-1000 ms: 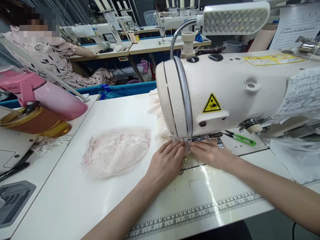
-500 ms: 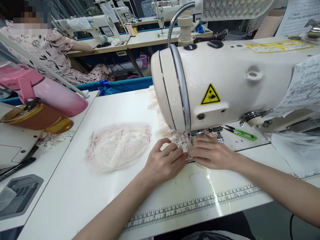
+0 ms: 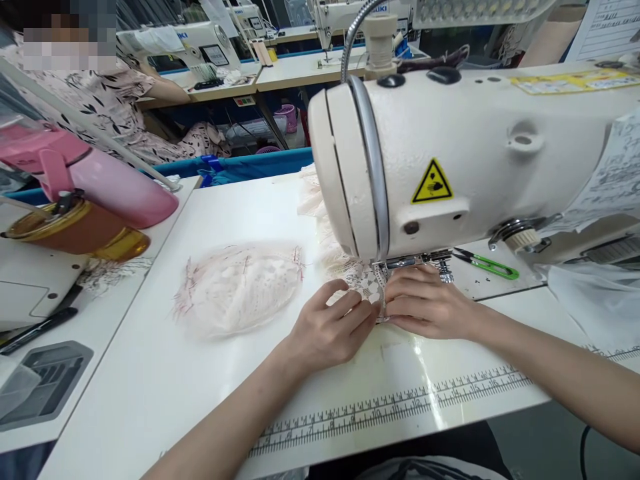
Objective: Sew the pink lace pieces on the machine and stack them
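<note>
A strip of pale lace fabric (image 3: 367, 283) lies under the needle end of a white sewing machine (image 3: 480, 153). My left hand (image 3: 335, 323) has its fingers curled and pinched on the lace's near edge, left of the needle. Close against it on the right, my right hand (image 3: 430, 303) presses the lace edge with bent fingers beside the presser foot, so part of the lace is hidden. More of the pale fabric (image 3: 313, 193) spreads behind the machine head. To the left, a separate sheer piece with reddish loose threads (image 3: 240, 290) rests flat on the white table (image 3: 200, 400).
Green-handled thread snips (image 3: 490, 265) lie right of the needle, near white cloth (image 3: 590, 300). A printed ruler (image 3: 380, 413) runs along the front edge. A pink bottle (image 3: 120, 183) and an amber cup (image 3: 75, 230) stand at left. Another person (image 3: 100, 100) sits beyond.
The view has shifted slightly, moving the machine a little right in the picture. Both hands keep nearly the same places on the lace.
</note>
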`<move>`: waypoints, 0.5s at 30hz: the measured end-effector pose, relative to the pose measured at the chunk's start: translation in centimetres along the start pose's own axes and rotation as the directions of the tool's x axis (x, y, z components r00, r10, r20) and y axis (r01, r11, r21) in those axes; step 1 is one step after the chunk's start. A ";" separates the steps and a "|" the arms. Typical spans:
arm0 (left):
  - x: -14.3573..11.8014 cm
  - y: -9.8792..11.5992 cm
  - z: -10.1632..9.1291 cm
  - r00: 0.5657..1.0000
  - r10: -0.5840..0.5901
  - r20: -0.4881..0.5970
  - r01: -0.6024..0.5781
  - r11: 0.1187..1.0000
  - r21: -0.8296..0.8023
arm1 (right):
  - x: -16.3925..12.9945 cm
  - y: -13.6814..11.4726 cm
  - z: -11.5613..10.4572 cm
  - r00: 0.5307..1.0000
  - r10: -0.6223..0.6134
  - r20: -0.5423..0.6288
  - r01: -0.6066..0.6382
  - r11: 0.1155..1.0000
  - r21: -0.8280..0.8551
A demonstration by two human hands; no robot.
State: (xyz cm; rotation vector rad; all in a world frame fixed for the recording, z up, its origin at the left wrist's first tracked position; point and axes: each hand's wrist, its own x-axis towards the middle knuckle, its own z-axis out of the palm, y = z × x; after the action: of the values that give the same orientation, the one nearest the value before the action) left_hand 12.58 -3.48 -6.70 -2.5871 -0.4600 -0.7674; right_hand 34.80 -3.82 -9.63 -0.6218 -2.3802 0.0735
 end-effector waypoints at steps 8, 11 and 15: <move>0.2 0.2 0.0 0.995 -0.017 0.095 0.025 0.996 -0.083 | 0.6 -0.3 -0.3 0.999 -0.035 0.019 0.035 0.999 -0.005; 0.1 0.2 0.3 0.976 -0.084 0.203 0.123 0.975 -0.184 | 0.7 -0.3 -0.2 0.998 -0.019 0.065 0.020 1.000 -0.009; -0.3 0.2 0.8 0.944 -0.153 0.293 0.210 0.962 -0.174 | 0.6 -0.4 0.0 0.995 0.018 0.098 -0.017 1.000 -0.013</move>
State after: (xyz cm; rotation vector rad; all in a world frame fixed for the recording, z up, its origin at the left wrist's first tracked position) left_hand 12.80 -3.40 -7.53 -2.8904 -0.7514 -0.5325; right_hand 34.21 -3.92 -9.11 -0.6584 -2.4719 0.0999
